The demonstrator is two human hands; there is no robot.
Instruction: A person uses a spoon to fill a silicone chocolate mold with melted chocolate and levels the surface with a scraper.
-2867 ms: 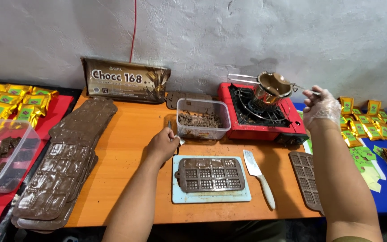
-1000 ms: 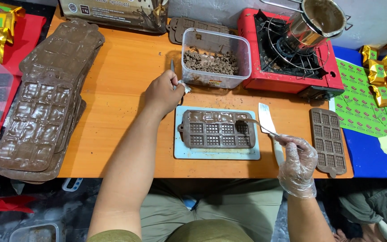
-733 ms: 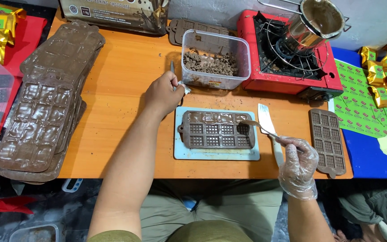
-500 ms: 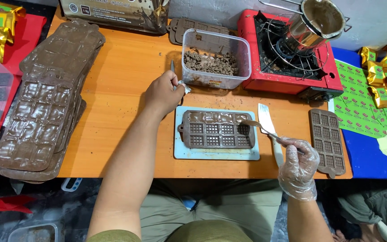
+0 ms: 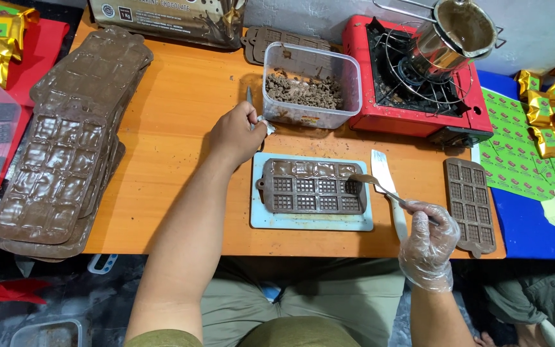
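Gloved right hand [image 5: 428, 243], metal spoon [image 5: 380, 188], gridded brown mould [image 5: 312, 186]

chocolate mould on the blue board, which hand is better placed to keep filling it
Right, most likely. The gloved right hand already holds the spoon with its bowl over the right end of the chocolate mould. The bare left hand rests on the table above the mould, pinching a small crumpled scrap.

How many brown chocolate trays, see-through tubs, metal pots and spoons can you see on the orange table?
Single brown moulds lying flat (besides the big stack on the left): 3, one on the light blue board, one at the right edge, one behind the tub
Clear tub of chocolate bits: 1
Metal pot on the red stove: 1
Spoon in the gloved right hand: 1
Total: 6
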